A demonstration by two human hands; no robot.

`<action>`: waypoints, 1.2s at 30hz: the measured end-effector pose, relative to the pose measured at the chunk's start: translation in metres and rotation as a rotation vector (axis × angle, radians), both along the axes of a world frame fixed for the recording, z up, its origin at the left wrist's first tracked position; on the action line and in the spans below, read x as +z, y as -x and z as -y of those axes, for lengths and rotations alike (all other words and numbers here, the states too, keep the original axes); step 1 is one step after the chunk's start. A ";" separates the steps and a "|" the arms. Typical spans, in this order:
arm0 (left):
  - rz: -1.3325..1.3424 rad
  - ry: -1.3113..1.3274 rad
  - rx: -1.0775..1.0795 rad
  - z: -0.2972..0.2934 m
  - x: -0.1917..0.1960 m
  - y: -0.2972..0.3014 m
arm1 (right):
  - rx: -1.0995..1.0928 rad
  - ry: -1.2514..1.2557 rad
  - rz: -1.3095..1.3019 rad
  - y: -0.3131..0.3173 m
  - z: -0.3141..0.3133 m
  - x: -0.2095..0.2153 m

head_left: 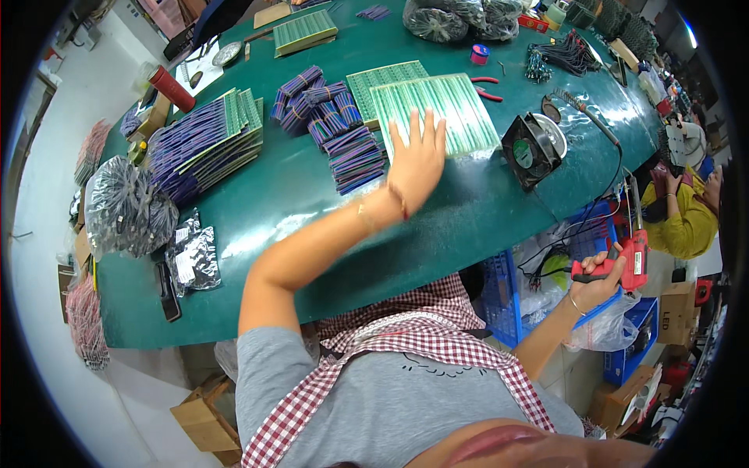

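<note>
My left hand (417, 160) lies with fingers stretched out over the near edge of a green-and-white circuit board panel (460, 105). A second green panel (384, 76) is partly covered by it. Over to the right, past the table's edge, my right hand (597, 287) grips a red soldering gun (638, 261) by its handle, the long tip pointing up. Bundles of purple-blue wires (355, 160) sit just left of my left hand. A black fan (530, 152) stands right of the panel, and red-handled pliers (487, 90) lie behind it.
Stacked panels with purple wires (207, 140) and a bagged black bundle (133, 207) occupy the left of the green table (257, 226). A soldering iron (589, 113) trails a cable at right. Below are blue crates (503, 300); a person in yellow (686, 218) sits at far right.
</note>
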State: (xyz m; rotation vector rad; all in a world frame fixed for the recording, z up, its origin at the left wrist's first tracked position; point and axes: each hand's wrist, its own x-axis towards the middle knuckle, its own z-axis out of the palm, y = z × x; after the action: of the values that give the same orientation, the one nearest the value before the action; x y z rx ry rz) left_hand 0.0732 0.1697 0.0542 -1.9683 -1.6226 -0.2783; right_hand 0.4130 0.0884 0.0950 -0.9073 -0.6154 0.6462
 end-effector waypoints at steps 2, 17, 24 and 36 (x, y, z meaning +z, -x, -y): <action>0.008 0.128 -0.031 0.073 0.023 -0.015 | 0.034 -0.050 0.039 0.001 0.001 -0.003; 0.574 0.704 -0.256 0.172 0.034 -0.005 | 0.150 -0.001 -0.126 0.026 -0.025 -0.010; 1.896 0.700 -1.682 0.149 0.149 -0.068 | 0.073 0.038 -0.119 -0.011 0.004 -0.022; 2.060 1.273 -2.201 0.159 0.194 -0.090 | 0.114 0.034 -0.032 0.009 -0.003 -0.010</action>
State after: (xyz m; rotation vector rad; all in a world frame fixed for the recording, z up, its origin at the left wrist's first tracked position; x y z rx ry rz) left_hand 0.1633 0.0105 0.2483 0.8813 -0.6859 0.8953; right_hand 0.4044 0.0918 0.0854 -0.8964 -0.6325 0.7738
